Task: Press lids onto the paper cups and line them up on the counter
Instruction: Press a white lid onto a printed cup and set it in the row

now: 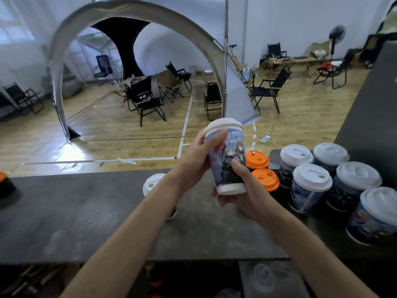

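Observation:
I hold a printed paper cup (228, 157) with a white lid (224, 124) on top, raised above the dark counter (86, 211). My left hand (200, 155) grips its upper side, thumb near the lid's rim. My right hand (240, 190) grips its base from below and the right. Behind my left forearm stands another white-lidded cup (153, 183), mostly hidden. On the right, several white-lidded printed cups (311, 186) stand grouped on the counter, with two orange-lidded cups (261, 168) just left of them.
An orange-topped dark object (5, 186) sits at the counter's far left. A dark raised panel (373, 108) borders the counter on the right. Beyond the counter lie a wooden floor, folding chairs (146, 97) and a tent arch (133, 11). Loose lids (263, 276) lie on a shelf below.

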`<state>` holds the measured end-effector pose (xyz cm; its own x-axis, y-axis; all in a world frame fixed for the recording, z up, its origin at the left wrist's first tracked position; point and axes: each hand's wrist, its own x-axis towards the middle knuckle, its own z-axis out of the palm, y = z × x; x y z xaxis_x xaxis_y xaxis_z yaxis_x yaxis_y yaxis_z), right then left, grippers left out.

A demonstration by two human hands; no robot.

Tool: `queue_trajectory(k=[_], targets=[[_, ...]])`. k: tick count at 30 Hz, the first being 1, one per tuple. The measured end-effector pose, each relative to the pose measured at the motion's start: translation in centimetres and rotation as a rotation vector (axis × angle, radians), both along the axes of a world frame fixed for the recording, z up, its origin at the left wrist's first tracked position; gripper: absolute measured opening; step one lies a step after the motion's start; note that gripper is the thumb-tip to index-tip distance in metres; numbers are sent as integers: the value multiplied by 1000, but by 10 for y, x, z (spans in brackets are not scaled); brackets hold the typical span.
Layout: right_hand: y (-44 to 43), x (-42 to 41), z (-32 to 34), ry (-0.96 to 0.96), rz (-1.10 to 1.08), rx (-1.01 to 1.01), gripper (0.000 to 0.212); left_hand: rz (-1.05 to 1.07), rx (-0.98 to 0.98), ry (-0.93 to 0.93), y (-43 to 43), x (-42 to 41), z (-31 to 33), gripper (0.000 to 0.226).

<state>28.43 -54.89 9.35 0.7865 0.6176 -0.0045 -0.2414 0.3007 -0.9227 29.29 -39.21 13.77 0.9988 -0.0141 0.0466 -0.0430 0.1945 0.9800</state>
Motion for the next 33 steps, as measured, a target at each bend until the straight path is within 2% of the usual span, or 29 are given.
queue_trajectory(k=[3,9,13,16,18,23,27,30,33], targets=[[-3,-14,33,-7,48,11,54,33,-54,-76,-5,-4,17,76],[-6,-27,62,-31,-6,-85,66,15,-69,-97,-13,-13,40,82],[-15,-34,81,7,101,-126,65,96,-106,-23,-17,-15,50,75],[-21,-33,95,128,179,0,58,-5,-183,60,-16,-20,62,57],[-24,-30,101,224,214,84,59,22,-187,51,-15,-18,66,53],[-23,-27,99,279,263,169,63,72,-164,27,-15,-8,66,66],[-21,-27,98,301,320,297,67,74,-235,26,-18,-8,67,69],[-17,-26,99,251,250,278,69,189,-138,-26,-18,-5,70,80],[-14,-22,100,208,177,229,72,273,2,-91,-14,-2,76,76]])
